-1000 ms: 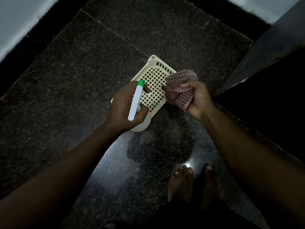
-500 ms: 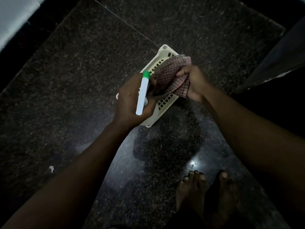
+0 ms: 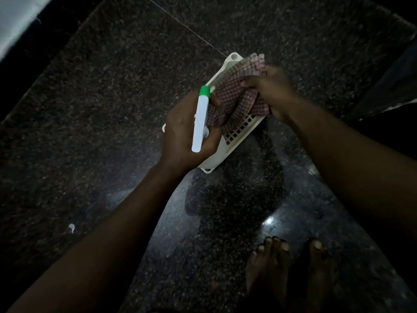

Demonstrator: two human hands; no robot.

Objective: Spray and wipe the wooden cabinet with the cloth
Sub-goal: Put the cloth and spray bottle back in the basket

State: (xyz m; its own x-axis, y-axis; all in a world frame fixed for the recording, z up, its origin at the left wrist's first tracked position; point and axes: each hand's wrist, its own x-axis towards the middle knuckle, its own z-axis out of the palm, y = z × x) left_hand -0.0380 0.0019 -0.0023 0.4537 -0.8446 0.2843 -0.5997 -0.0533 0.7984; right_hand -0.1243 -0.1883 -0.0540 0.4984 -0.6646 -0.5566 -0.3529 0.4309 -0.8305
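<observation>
Through the head camera, the person is looking down at a speckled dark stone floor (image 3: pixel 112 109). Just left of centre, the left hand (image 3: pixel 180 136) is gripping a white spray bottle (image 3: pixel 199 123), its fingers curled round it and its green nozzle pointing toward twelve o'clock. At one o'clock from centre, the right hand (image 3: pixel 273 91) is clutching a red-checked cloth (image 3: pixel 234 98), fingers closed on its bunched, blurred folds. The cloth is draping across a white lattice basket (image 3: pixel 216 159) that is sitting on the floor under both hands, and it is reaching up against the left hand's fingers. Bare feet (image 3: pixel 270 263) are standing at five o'clock. A small white scrap (image 3: pixel 71 228) is lying at eight o'clock. A dark slanted panel (image 3: pixel 397 82) is showing at two o'clock, too dim to identify.
</observation>
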